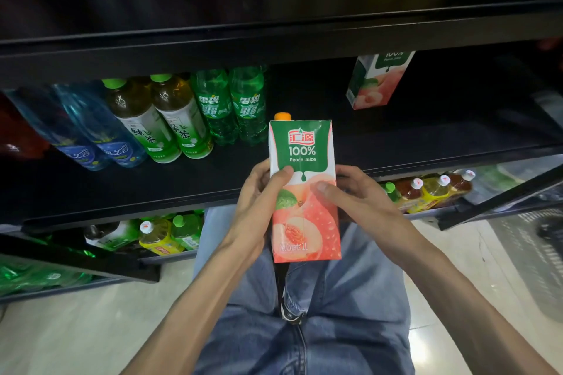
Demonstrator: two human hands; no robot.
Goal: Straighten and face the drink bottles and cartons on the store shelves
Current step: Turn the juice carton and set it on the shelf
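A 1-litre peach juice carton [304, 192] with an orange cap is held upright in front of the middle black shelf [213, 173], label facing me. My left hand [259, 195] grips its left side with the thumb on the front. My right hand [356, 195] grips its right side, thumb across the peach picture. A second peach juice carton [377, 82] stands turned at an angle at the back right of the shelf. On the shelf's left stand blue water bottles [91, 137], green tea bottles [164, 125] and green Sprite bottles [234, 106].
The upper shelf [274, 36] overhangs the bottles. The lower shelf holds yellow and green bottles [161, 234] at left and capped tea bottles [432, 189] at right. My jeans-clad knees are below the carton. A grey basket [536, 253] sits on the tiled floor at right.
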